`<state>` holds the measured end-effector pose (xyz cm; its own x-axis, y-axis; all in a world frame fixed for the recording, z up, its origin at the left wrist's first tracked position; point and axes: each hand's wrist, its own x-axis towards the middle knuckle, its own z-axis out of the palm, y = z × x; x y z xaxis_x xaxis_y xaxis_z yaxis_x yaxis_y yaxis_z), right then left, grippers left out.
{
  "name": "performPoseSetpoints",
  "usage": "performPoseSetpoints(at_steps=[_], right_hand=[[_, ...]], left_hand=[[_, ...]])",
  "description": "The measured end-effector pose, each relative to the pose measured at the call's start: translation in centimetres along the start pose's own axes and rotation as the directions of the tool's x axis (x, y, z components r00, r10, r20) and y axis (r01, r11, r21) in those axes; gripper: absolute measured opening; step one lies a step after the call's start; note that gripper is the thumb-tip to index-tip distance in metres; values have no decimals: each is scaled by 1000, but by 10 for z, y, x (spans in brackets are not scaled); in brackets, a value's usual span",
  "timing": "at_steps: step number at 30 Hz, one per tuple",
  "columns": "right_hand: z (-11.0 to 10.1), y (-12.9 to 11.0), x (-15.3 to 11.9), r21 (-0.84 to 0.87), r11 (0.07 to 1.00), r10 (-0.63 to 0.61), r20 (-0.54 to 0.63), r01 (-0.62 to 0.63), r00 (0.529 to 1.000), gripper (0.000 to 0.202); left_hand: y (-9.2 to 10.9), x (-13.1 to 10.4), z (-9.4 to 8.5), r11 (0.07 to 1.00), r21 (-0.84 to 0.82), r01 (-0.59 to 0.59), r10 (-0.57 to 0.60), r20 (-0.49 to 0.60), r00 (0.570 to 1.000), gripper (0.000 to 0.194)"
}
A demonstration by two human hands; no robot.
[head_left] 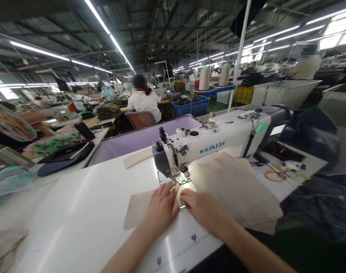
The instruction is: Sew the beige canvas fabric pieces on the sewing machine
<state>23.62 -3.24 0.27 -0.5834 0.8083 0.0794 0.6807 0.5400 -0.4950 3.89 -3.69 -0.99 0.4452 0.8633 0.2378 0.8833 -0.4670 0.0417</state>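
A white sewing machine (201, 142) stands on the white table, its lit needle area just beyond my fingertips. My left hand (163, 204) rests over a beige fabric piece (137, 210), its fingers close together and bent down onto the cloth by the presser foot (184, 180). My right hand (202, 208) is curled beside the needle plate, thumb and fingers closed at the same cloth's edge. Under both hands most of the cloth is hidden. To the right of the needle lies a stack of beige fabric pieces (235, 185).
Another beige strip (138, 157) lies behind the machine head. Yellow-handled scissors (275, 174) sit at the right. Beyond the table are a lilac bin (121, 142), a blue basket (191, 108) and thread cones (204, 78). A seated person (144, 104) works ahead.
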Motion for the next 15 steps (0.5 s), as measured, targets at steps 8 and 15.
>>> performPoseSetpoints(at_steps=[8,15], right_hand=[[1,1,-3,-31,999,-13,6,13,1000,23],[-5,-4,-1,-59,998,-2,24,4,1000,22]], left_hand=[[0,-1,1,1000,-17,-10,9,-26,1000,42],[-3,0,1,1000,-12,-26,26,-24,999,42]])
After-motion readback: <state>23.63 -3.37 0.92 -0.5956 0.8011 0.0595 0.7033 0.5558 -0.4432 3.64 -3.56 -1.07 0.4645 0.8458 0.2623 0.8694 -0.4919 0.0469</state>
